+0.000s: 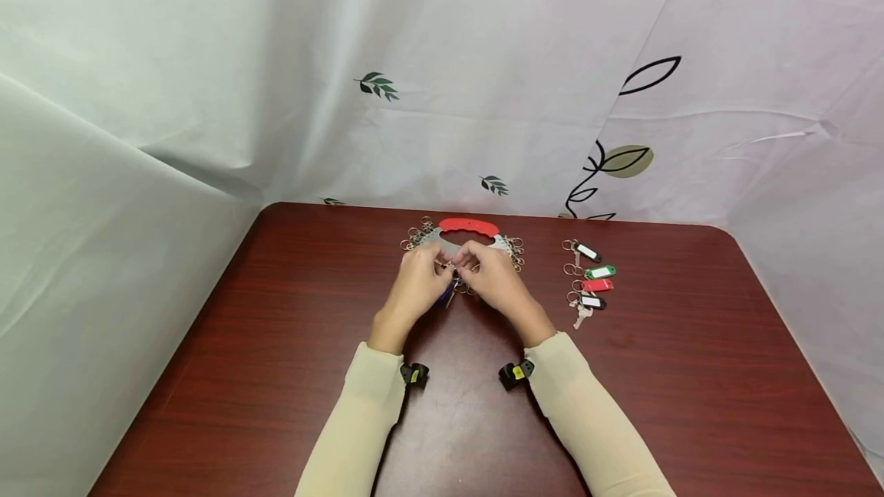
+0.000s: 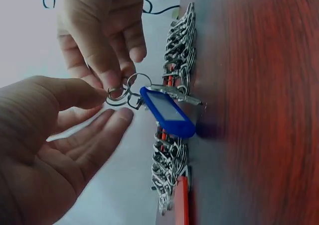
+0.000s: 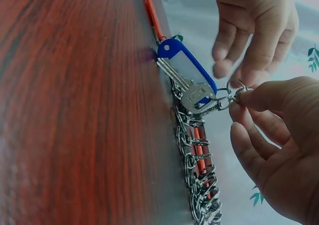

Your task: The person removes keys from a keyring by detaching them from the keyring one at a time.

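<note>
My left hand (image 1: 417,276) and right hand (image 1: 493,273) meet at the near side of a grey key carrier with a red handle (image 1: 470,226). Both pinch small metal split rings (image 2: 117,94) between thumb and fingers, the fingertips almost together. A blue key tag (image 2: 169,116) with a pale label hangs from these rings. Beside the tag hangs a silver key (image 3: 197,95), and a small metal clasp (image 3: 219,104) joins in near the rings. In the head view the hands hide most of the tag and part of the carrier.
Clusters of metal clips and rings (image 1: 514,251) line the carrier's edges. To the right, a column of tagged keys lies on the brown table (image 1: 691,343): black tag (image 1: 588,251), green tag (image 1: 600,272), red tag (image 1: 598,284) and another black tag (image 1: 592,301). White cloth (image 1: 442,129) hangs behind.
</note>
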`<state>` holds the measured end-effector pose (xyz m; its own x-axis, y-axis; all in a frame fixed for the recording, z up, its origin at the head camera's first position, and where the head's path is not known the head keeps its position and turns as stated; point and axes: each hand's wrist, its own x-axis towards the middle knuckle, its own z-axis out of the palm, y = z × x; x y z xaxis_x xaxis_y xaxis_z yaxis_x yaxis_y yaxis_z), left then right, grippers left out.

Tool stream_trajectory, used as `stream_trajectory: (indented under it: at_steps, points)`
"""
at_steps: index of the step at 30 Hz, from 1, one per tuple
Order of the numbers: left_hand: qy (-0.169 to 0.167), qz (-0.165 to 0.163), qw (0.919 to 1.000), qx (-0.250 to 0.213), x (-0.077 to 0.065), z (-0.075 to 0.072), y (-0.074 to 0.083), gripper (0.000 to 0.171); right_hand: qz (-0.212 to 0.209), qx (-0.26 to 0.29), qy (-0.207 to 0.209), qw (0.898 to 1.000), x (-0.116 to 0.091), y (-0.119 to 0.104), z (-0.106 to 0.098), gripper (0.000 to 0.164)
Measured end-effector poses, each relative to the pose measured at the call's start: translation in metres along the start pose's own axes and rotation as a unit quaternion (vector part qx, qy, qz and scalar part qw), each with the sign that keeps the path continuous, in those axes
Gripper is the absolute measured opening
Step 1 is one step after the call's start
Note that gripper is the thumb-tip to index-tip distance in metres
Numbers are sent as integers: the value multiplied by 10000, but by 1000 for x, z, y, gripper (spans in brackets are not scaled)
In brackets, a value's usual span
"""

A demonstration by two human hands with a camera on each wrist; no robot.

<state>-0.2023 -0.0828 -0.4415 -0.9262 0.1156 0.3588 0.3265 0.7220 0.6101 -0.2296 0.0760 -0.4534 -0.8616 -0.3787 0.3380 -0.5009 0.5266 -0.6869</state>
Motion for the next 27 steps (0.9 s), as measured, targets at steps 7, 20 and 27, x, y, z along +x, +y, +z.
stream_trajectory:
  at_steps: [7, 20, 27]
  points:
    - [-349, 390, 9980, -353, 2, 2, -3, 31, -199, -131, 158, 9996, 0, 2, -2, 8]
    - [36, 403, 9992, 62, 1, 4, -4, 12, -325, -167, 282, 9989, 0, 2, -2, 9]
    - [44, 354, 9993, 149, 0, 3, -2, 12, -317, -145, 416, 9985, 0, 1, 0, 10]
